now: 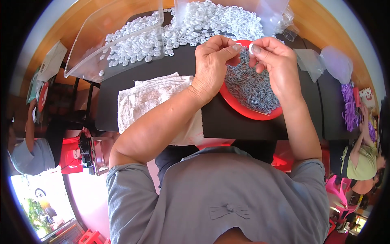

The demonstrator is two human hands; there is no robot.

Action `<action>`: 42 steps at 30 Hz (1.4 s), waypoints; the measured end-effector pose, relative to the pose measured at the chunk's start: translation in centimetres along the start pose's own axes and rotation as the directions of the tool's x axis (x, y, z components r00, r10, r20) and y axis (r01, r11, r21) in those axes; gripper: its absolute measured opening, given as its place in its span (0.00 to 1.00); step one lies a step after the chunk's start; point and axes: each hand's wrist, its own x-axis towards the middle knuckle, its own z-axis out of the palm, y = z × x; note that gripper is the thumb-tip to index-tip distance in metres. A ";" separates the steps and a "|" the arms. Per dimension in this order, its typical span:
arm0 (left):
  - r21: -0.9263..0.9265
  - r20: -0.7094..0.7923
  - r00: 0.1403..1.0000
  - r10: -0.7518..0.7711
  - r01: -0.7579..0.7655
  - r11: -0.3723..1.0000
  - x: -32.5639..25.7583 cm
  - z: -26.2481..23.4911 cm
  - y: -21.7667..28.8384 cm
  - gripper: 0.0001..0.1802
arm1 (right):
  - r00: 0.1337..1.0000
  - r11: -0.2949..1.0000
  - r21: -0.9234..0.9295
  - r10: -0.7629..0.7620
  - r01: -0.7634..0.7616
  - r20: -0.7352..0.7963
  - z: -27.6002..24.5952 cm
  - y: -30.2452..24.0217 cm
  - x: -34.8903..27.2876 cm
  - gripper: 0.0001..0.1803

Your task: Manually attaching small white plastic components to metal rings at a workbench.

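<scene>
1. clear plastic bag sits right of the red plate, clear bin far left
2. both hands raised together over the plate of small grey pieces
3. left hand and right hand each pinch a tiny white ring between fingertips

- A white towel lies on the dark bench, at its left side.
- A clear plastic bin stands tilted at the far left.
- Loose white plastic rings are heaped at the far edge.
- Purple strips lie at the right.
- A person in a green top sits at right; another in grey at left.
</scene>
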 end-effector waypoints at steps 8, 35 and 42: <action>0.076 0.031 1.000 0.007 -0.009 0.997 -0.4 0.3 -0.6 0.07 | 0.998 0.992 0.122 0.024 -0.017 -0.056 0.1 1.2 -0.5 0.07; -0.042 0.175 0.985 0.004 0.003 0.999 -0.4 0.7 0.4 0.07 | 0.992 0.994 0.106 0.006 -0.019 0.123 -1.9 1.1 -0.3 0.08; -0.005 0.160 0.987 -0.020 0.021 1.000 -0.1 0.3 0.0 0.06 | 0.991 0.996 0.085 0.016 -0.027 0.129 -2.0 0.9 -0.4 0.07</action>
